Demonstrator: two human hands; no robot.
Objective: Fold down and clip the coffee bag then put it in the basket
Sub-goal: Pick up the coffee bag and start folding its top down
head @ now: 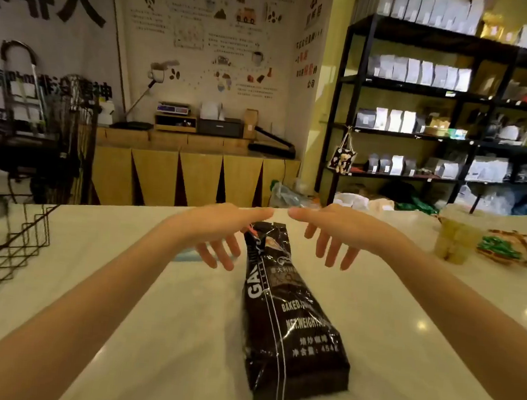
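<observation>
A long black coffee bag point(290, 322) with white lettering lies flat on the pale counter, its open top pointing away from me. My left hand point(222, 231) hovers just left of the bag's top, fingers spread and holding nothing. My right hand point(335, 234) hovers just right of the top, also spread and holding nothing. A pale blue clip point(185, 256) lies on the counter, partly hidden under my left hand. The black wire basket point(6, 242) stands at the counter's left edge.
A plastic cup point(456, 237) with a straw stands at the right, beside a woven item with green trim point(504, 250). Beyond the counter's far edge are a wooden cabinet and black shelves of bags.
</observation>
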